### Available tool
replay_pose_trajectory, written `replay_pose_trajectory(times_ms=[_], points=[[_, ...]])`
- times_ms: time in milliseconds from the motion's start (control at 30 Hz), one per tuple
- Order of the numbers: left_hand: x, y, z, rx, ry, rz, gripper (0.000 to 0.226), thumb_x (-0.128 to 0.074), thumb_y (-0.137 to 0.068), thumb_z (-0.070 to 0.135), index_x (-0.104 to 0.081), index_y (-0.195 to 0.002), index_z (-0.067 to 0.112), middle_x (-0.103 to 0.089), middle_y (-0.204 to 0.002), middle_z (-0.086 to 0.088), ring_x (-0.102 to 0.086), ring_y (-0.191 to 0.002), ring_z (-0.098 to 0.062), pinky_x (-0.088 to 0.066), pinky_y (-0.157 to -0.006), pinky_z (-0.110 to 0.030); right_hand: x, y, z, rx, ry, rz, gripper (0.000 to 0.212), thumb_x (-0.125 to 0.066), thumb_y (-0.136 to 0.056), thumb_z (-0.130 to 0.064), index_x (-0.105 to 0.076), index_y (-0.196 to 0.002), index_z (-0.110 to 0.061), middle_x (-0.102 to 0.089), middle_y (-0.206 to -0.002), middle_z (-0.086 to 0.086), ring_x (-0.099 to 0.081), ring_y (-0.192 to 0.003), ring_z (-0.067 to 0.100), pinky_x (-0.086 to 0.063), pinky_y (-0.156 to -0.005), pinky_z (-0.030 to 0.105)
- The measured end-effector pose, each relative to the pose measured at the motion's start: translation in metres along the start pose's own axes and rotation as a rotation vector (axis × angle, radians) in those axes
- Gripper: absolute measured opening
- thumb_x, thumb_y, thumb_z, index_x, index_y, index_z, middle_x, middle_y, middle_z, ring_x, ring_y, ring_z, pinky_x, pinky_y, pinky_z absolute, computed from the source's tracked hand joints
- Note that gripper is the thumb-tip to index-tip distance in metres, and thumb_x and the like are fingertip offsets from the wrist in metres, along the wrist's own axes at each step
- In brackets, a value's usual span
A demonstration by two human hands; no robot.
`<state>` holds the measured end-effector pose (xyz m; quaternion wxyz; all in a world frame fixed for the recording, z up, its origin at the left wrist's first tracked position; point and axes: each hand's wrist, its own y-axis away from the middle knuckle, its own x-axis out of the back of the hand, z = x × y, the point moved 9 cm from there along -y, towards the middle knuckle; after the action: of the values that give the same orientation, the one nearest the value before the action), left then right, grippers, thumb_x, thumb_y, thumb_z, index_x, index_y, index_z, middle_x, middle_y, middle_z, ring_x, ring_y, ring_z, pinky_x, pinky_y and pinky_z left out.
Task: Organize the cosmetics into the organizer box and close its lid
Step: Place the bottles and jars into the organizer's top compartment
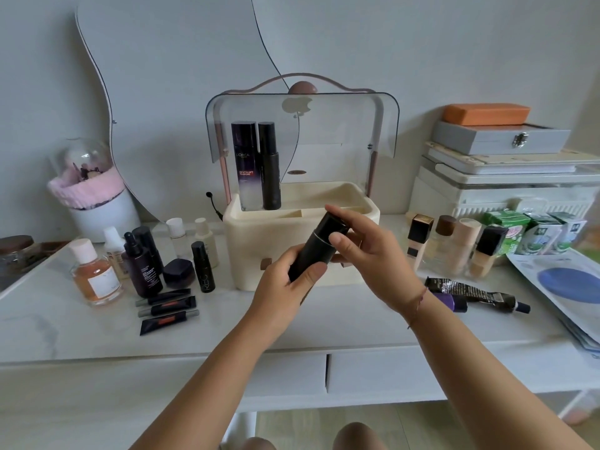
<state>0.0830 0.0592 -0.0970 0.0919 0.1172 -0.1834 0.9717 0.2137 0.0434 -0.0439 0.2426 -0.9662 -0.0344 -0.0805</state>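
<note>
A cream organizer box (250, 241) stands mid-table with its clear lid (386, 125) raised. Two tall dark bottles (256, 164) stand upright in its back left corner. In front of the box, a tilted black bottle (316, 246) is held in both hands. My left hand (285, 287) grips its lower end. My right hand (367, 251) pinches its cap end with thumb and fingers. Several bottles and black tubes (168, 306) lie left of the box. Foundation bottles (454, 245) and dark tubes (470, 292) sit on the right.
A wavy mirror (107, 92) leans on the wall at left, beside a white pot with pink trim (94, 203). Stacked cases and an orange box (487, 113) fill the back right. Green packets (532, 232) and flat sachets (565, 284) lie at far right.
</note>
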Motion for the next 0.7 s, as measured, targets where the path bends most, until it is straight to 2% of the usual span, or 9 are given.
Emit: replay_pose_trajectory(times_ms=[100, 167, 233, 300, 400, 500, 567, 633, 700], points=[[-0.001, -0.002, 0.000, 0.013, 0.033, 0.037, 0.039, -0.058, -0.078, 0.052, -0.060, -0.110, 0.029, -0.062, -0.072, 0.013, -0.056, -0.068, -0.009, -0.039, -0.060, -0.022, -0.001, -0.003, -0.003, -0.004, 0.021, -0.003, 0.039, -0.055, -0.093, -0.011, -0.052, -0.130, -0.026, -0.064, -0.114, -0.004, -0.067, -0.098, 0.015, -0.056, -0.073, 0.023], [0.001, -0.002, 0.001, 0.006, 0.051, 0.072, 0.035, -0.060, -0.078, 0.053, -0.061, -0.106, 0.031, -0.062, -0.070, 0.011, -0.058, -0.067, -0.015, -0.042, -0.059, -0.028, -0.006, -0.005, -0.003, -0.017, -0.001, -0.031, 0.043, -0.056, -0.093, -0.009, -0.050, -0.132, -0.027, -0.063, -0.117, 0.000, -0.067, -0.098, 0.016, -0.058, -0.075, 0.028], [0.004, -0.004, 0.008, -0.012, 0.087, 0.097, 0.032, -0.063, -0.080, 0.052, -0.061, -0.103, 0.030, -0.059, -0.065, 0.008, -0.057, -0.059, -0.018, -0.042, -0.054, -0.029, -0.009, -0.009, -0.006, -0.010, -0.022, -0.037, 0.050, -0.059, -0.091, -0.007, -0.046, -0.135, -0.028, -0.060, -0.122, 0.004, -0.068, -0.095, 0.014, -0.055, -0.070, 0.022], [0.007, -0.008, 0.020, -0.029, 0.121, 0.127, 0.028, -0.063, -0.083, 0.045, -0.060, -0.099, 0.023, -0.054, -0.062, 0.007, -0.048, -0.049, -0.008, -0.037, -0.047, -0.020, -0.011, -0.017, -0.012, -0.008, -0.057, -0.017, 0.061, -0.063, -0.087, -0.006, -0.040, -0.138, -0.032, -0.060, -0.123, 0.004, -0.068, -0.095, 0.012, -0.053, -0.071, 0.018], [0.018, -0.018, 0.044, -0.069, 0.107, 0.207, 0.030, -0.062, -0.084, 0.043, -0.054, -0.103, 0.021, -0.058, -0.073, 0.010, -0.054, -0.056, 0.000, -0.040, -0.046, -0.014, -0.011, -0.036, -0.025, -0.009, -0.113, 0.049, 0.067, -0.070, -0.082, -0.006, -0.039, -0.139, -0.024, -0.068, -0.112, 0.005, -0.069, -0.095, 0.013, -0.055, -0.081, 0.028], [0.038, -0.028, 0.062, -0.160, 0.022, 0.280, 0.040, -0.058, -0.083, 0.047, -0.049, -0.114, 0.024, -0.062, -0.097, 0.013, -0.060, -0.081, 0.003, -0.050, -0.066, -0.017, -0.009, -0.063, -0.050, 0.055, -0.102, 0.099, 0.053, -0.072, -0.079, -0.005, -0.052, -0.128, -0.009, -0.070, -0.106, 0.007, -0.070, -0.093, 0.016, -0.057, -0.081, 0.036], [0.055, -0.034, 0.065, -0.229, -0.117, 0.317, 0.041, -0.053, -0.086, 0.048, -0.052, -0.118, 0.023, -0.060, -0.111, 0.014, -0.056, -0.102, 0.002, -0.046, -0.083, -0.017, 0.002, -0.082, -0.065, 0.120, -0.080, 0.178, 0.044, -0.072, -0.078, -0.003, -0.058, -0.120, -0.006, -0.070, -0.108, 0.007, -0.069, -0.095, 0.018, -0.056, -0.087, 0.037], [0.070, -0.039, 0.055, -0.251, -0.274, 0.336, 0.039, -0.048, -0.088, 0.049, -0.058, -0.116, 0.024, -0.058, -0.114, 0.014, -0.050, -0.113, -0.005, -0.040, -0.092, -0.023, 0.012, -0.102, -0.069, 0.164, 0.019, 0.242, 0.042, -0.073, -0.077, -0.006, -0.060, -0.117, -0.009, -0.069, -0.108, 0.003, -0.068, -0.096, 0.016, -0.055, -0.089, 0.033], [0.078, -0.043, 0.040, -0.254, -0.403, 0.329, 0.039, -0.047, -0.087, 0.048, -0.064, -0.111, 0.022, -0.061, -0.110, 0.011, -0.051, -0.114, -0.012, -0.040, -0.100, -0.036, 0.014, -0.123, -0.060, 0.164, 0.122, 0.251, 0.044, -0.073, -0.077, -0.007, -0.058, -0.118, -0.012, -0.067, -0.108, -0.002, -0.066, -0.098, 0.014, -0.054, -0.090, 0.030]])
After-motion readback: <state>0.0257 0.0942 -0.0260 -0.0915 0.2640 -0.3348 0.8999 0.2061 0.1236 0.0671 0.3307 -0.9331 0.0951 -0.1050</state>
